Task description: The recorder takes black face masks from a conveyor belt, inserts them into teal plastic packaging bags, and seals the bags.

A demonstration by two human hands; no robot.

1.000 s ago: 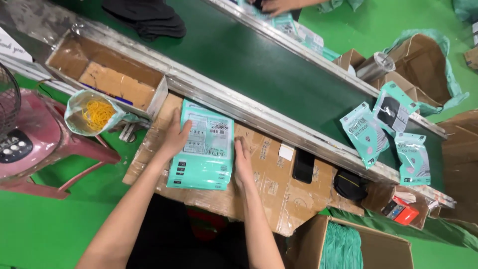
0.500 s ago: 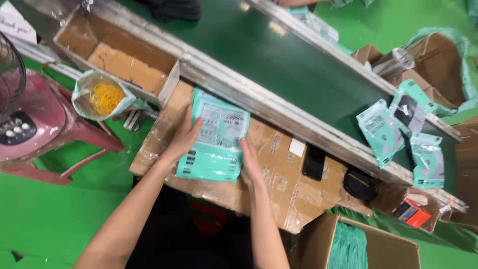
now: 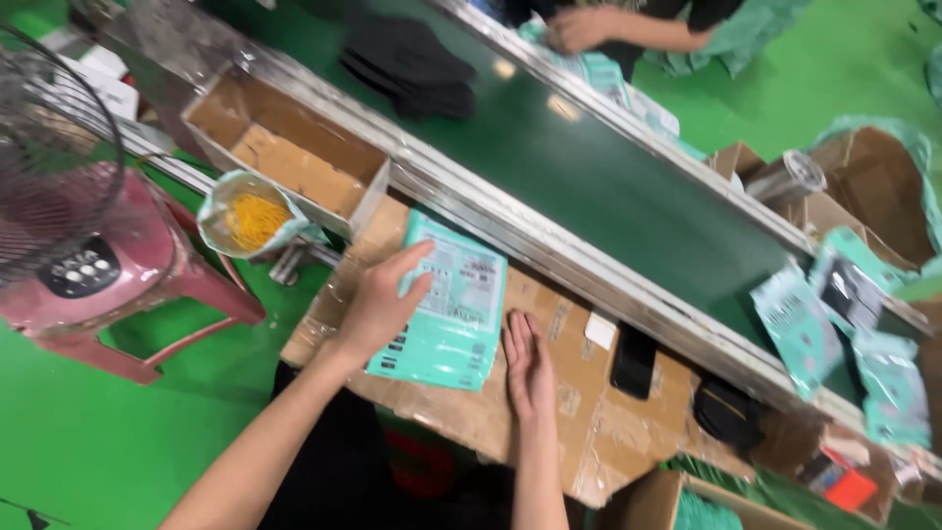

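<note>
Teal plastic packet (image 3: 446, 309), flat, with printed labels on its face, lies on a taped cardboard sheet (image 3: 589, 422) that serves as a work surface, just beside the metal edge of a conveyor belt (image 3: 589, 186).

Left hand (image 3: 378, 304): palm down on the packet's left side, fingers spread and pressing flat; nothing clamped. Right hand (image 3: 530, 363): open, fingers straight and together, edge resting on the cardboard at the packet's right edge; touching or just beside it, cannot tell which. Hands apart, packet between them.

On the cardboard, right of the right hand: a small white label (image 3: 599, 331) and a dark phone-like slab (image 3: 635, 360), side by side. A dark pouch (image 3: 726, 412) sits further right.

Left of the packet: a bag of yellow rubber bands (image 3: 250, 216), mouth open, hanging below an open cardboard box (image 3: 294, 147) fixed against the conveyor frame. A pink plastic stool (image 3: 128, 294) stands on the green floor (image 3: 98, 442), with a fan (image 3: 49, 167) on it.

On the belt: dark folded cloth (image 3: 417, 69). At the right end, more teal packets (image 3: 844, 334) piled. Across the belt, another person's hand (image 3: 579, 27) rests on similar packets.
</note>
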